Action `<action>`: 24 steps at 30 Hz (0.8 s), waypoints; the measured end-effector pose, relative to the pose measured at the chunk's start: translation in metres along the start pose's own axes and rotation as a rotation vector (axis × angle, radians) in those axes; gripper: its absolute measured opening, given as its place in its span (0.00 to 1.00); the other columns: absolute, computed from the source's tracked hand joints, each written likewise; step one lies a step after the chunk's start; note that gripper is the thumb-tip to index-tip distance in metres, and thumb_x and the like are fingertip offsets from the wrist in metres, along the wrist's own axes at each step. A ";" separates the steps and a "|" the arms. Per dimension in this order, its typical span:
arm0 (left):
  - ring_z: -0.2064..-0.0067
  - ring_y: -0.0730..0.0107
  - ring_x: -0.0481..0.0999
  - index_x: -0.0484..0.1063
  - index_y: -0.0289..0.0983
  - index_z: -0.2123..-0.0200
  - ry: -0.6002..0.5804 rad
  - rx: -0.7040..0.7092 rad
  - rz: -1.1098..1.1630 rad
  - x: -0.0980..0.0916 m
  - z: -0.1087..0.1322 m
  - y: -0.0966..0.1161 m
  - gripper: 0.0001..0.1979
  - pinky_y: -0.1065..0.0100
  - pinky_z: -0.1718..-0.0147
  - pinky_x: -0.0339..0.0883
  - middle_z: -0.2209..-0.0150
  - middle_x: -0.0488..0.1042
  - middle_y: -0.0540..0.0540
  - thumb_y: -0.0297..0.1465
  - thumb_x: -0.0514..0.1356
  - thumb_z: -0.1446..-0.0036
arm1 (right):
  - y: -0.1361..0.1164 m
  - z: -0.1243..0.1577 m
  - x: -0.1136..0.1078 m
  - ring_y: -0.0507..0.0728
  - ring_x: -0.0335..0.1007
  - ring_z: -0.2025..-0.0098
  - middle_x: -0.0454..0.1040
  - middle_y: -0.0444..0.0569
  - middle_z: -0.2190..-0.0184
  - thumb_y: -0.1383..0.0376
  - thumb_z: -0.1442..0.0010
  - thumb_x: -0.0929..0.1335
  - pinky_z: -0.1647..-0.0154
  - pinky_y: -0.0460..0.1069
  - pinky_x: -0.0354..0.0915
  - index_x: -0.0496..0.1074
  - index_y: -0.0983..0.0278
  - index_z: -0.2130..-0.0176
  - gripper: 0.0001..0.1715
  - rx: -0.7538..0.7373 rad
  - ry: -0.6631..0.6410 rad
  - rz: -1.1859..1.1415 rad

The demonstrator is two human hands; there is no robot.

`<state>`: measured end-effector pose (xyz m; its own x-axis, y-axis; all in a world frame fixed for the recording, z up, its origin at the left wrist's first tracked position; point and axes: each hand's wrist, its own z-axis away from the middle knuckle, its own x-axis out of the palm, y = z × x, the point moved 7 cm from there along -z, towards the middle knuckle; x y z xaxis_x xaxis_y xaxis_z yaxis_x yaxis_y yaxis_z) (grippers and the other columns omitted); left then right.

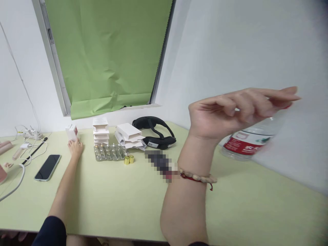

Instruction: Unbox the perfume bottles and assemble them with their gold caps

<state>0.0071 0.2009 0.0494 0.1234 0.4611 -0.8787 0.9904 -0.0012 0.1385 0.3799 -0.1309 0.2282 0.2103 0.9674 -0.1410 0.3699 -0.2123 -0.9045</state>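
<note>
My left hand (75, 148) reaches to the back left of the table, its fingers closed on the lower part of a small white box (72, 131) that stands upright. Raised at the right, my right hand (238, 107) has its fingers curled and pinched together at the top of a clear plastic bottle (247, 145) with a red and white label. A bit of red shows at those fingertips, and the hand hides most of the bottle's neck. A beaded bracelet (198, 178) circles my right wrist.
Stacked white boxes (100, 128), more white cartons (129, 131), a row of small glass bottles (109, 152) and gold caps (128, 159) stand mid-table. Behind lies a black headset (156, 136). A phone (48, 167) and cables (33, 147) lie left. A blurred patch (161, 164) covers something.
</note>
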 end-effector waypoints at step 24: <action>0.50 0.50 0.63 0.69 0.37 0.48 -0.084 0.219 0.011 -0.046 0.116 -0.003 0.20 0.56 0.49 0.56 0.55 0.64 0.36 0.36 0.54 0.42 | -0.061 0.044 0.002 0.39 0.68 0.82 0.73 0.41 0.75 0.78 0.37 0.40 0.86 0.35 0.45 0.76 0.62 0.63 0.44 -0.648 0.156 0.848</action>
<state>0.0060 0.0766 0.0361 0.1304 0.3841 -0.9140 0.9777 -0.2030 0.0541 0.3184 -0.1098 0.2650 0.7194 0.4520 -0.5275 0.4487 -0.8820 -0.1439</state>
